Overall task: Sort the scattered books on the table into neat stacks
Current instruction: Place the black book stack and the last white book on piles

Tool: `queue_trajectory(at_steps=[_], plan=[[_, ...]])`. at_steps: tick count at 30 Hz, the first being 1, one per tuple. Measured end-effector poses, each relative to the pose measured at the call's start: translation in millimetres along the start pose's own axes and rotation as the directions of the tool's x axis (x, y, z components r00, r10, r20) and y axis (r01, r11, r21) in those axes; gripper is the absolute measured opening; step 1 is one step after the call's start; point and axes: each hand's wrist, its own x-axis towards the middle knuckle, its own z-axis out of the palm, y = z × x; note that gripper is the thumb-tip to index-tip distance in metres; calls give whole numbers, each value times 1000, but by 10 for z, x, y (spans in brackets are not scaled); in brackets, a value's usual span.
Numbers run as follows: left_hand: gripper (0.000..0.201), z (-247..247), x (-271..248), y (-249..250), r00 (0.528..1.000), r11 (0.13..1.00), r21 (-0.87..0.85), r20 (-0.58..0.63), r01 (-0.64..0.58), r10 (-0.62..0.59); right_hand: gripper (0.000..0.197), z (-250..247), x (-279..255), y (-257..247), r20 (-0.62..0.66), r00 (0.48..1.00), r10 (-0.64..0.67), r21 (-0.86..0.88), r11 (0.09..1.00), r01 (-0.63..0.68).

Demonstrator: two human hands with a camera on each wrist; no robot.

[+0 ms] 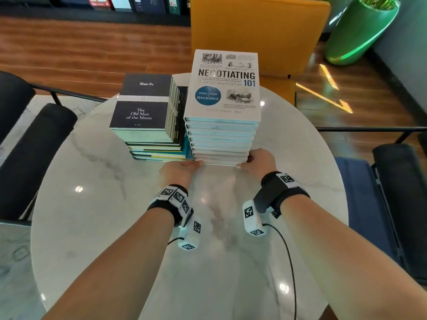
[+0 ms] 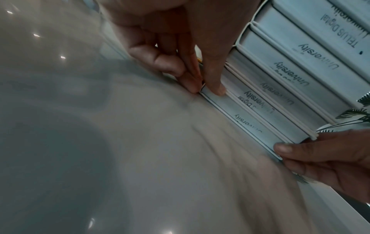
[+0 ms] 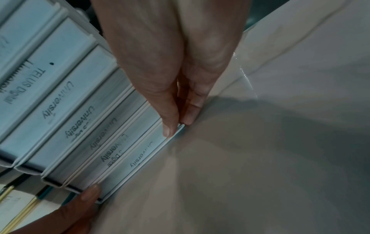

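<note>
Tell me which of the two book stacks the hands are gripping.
The right-hand stack topped by Negotiating 101: left hand and right hand grip its bottom corners. The stack topped by The Old Man of the Moon is untouched.

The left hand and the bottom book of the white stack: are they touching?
Touching. In the left wrist view the left hand presses its thumb on the page edge of the bottom book at the corner, with no gap between them.
</note>
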Motion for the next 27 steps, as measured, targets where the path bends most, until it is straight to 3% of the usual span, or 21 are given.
queue_trajectory(at_steps=[4, 6, 8, 11, 13, 16, 23, 27], plan=[[39, -103, 75, -99, 998, 997, 70, 52, -34, 30, 24, 63, -54, -46, -36, 997, 73, 48, 996, -72], [42, -278, 160, -223, 999, 995, 100, 37, -26, 23, 44, 187, -155, -71, -117, 976, 181, 185, 970, -158], [61, -505, 290, -401, 999, 990, 140, -49, 2, 5, 64, 386, -315, -107, -197, 921, 335, 362, 898, -250], [85, -862, 501, -626, 989, 992, 121, -140, -23, 40, 49, 729, -496, -264, -212, 898, 387, 347, 888, -301], [94, -1034, 675, -680, 987, 970, 208, -77, -126, 144, 32, 917, -509, -410, -172, 936, 308, 247, 933, -261], [86, -1177, 951, -595, 961, 905, 325, 119, -274, 249, 38, 1086, -421, -606, -138, 958, 253, 184, 957, -226], [78, -1226, 1489, -600, 839, 821, 245, 335, -516, 428, 43, 1208, -284, -816, -202, 902, 382, 146, 922, -358], [71, -1267, 1596, -634, 804, 796, 237, 395, -556, 444, 48, 1259, -248, -858, -255, 868, 427, 140, 904, -403]])
